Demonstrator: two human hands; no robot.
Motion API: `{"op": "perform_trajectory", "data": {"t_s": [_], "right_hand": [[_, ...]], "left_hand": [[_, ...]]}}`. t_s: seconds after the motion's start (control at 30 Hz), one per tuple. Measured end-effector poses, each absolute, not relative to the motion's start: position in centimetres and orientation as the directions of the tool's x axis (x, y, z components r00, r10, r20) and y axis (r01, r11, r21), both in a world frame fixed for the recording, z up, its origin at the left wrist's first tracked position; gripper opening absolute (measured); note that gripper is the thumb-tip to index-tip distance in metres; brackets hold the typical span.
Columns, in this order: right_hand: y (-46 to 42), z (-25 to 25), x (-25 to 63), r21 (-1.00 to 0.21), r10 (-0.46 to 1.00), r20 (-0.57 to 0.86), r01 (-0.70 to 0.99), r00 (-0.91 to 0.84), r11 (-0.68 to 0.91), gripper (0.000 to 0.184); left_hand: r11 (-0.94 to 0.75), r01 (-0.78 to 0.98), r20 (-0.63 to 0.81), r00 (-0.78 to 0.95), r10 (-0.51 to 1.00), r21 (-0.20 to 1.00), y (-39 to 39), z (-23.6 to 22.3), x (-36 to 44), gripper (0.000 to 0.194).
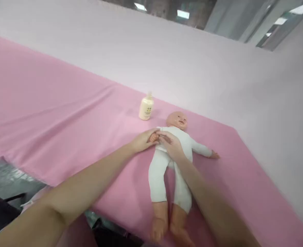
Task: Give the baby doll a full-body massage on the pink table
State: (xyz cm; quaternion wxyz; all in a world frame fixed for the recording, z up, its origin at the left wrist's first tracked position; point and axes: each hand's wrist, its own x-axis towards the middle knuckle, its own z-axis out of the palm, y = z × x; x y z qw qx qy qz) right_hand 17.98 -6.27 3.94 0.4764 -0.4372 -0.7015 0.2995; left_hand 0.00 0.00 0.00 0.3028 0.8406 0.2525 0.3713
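Note:
A baby doll [184, 137] in a white long-sleeved suit lies on its back, head away from me and bare feet toward me. My left hand [142, 140] is closed around the doll's small hand [154, 137] from the left. From the right, my right hand [172, 144] reaches over the doll's body, its fingers bent onto the same small arm at the wrist or sleeve. Part of that arm is hidden beneath my fingers. The doll's other arm stretches out to the right on the cloth.
A cream-coloured bottle [146, 108] with a pale top stands beyond my left hand, left of the doll's head. Pink cloth [89, 113] with a few creases covers the table. Behind its far edge rises a pale wall [141, 44]. Dark chair parts [2, 212] show at lower left.

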Motion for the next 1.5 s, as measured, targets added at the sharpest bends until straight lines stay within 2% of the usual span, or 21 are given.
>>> {"op": "perform_trajectory", "data": {"t_s": [0.17,0.33,0.57,0.87,1.1,1.3,1.5], "right_hand": [[-6.4,4.2,17.9,-0.779,0.862,0.463,0.368,-0.207,0.507,0.02],[-6.7,4.6,17.7,-0.75,0.839,0.501,0.378,-0.212,0.543,0.01],[-6.9,4.8,17.6,-0.777,0.856,0.479,0.36,-0.193,0.516,0.009],[-6.5,4.4,17.9,-0.77,0.873,0.428,0.412,-0.233,0.487,0.036],[-6.1,4.0,17.7,-0.761,0.883,0.403,0.448,-0.242,0.47,0.024],[-6.4,4.3,17.7,-0.811,0.908,0.355,0.409,-0.224,0.418,0.017],[-6.7,4.8,17.7,-0.805,0.897,0.374,0.398,-0.236,0.441,0.015]], "left_hand": [[-0.696,0.154,0.475,0.627,0.618,0.701,-0.5,0.8,0.1,0.049],[-0.72,0.185,0.491,0.617,0.615,0.669,-0.5,0.7,0.0,0.05],[-0.746,0.157,0.494,0.659,0.567,0.647,-0.9,1.5,-0.2,0.048],[-0.711,0.169,0.489,0.616,0.617,0.683,-0.4,0.9,-0.2,0.053],[-0.787,0.077,0.584,0.626,0.516,0.613,-0.3,1.3,0.3,0.027],[-0.807,0.108,0.592,0.625,0.51,0.581,-0.4,1.2,0.0,0.038],[-0.804,0.122,0.584,0.626,0.518,0.583,-0.4,1.0,-0.1,0.042]]}}
